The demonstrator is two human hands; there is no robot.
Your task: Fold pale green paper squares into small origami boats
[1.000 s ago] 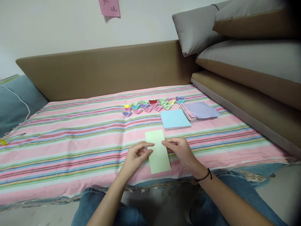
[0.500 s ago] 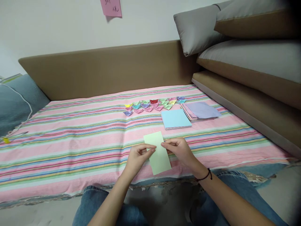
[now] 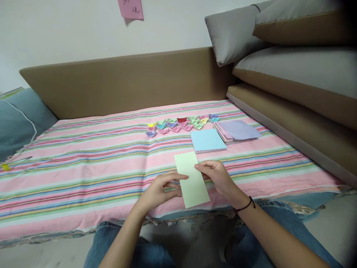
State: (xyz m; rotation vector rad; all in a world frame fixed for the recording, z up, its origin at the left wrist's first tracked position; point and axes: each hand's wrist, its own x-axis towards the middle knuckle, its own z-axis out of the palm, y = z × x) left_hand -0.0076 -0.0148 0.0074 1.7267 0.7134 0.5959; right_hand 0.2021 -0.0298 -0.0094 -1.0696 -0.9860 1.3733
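Observation:
A pale green sheet of paper (image 3: 193,190), a tall rectangle, is held up over the front of the striped cloth. My right hand (image 3: 216,175) pinches its right edge, thumb in front and fingers partly hidden behind. At the left edge is my left hand (image 3: 164,188), thumb and fingers apart, the index fingertip lying over the paper's face. Just beyond the sheet lies a stack of light blue square paper (image 3: 209,140). Several small folded paper boats (image 3: 176,129) in many colours stand in rows farther back.
A looser pile of paper with a lilac sheet (image 3: 241,130) on top lies right of the blue stack. Grey and brown cushions (image 3: 295,70) are piled at the right. A brown backrest (image 3: 125,85) borders the striped cloth (image 3: 92,178); a white cable (image 3: 29,121) hangs at the left.
My left thumb and index finger have come apart, loosening their pinch on the paper. The green sheet has shifted slightly right and turned a little, still in my right hand.

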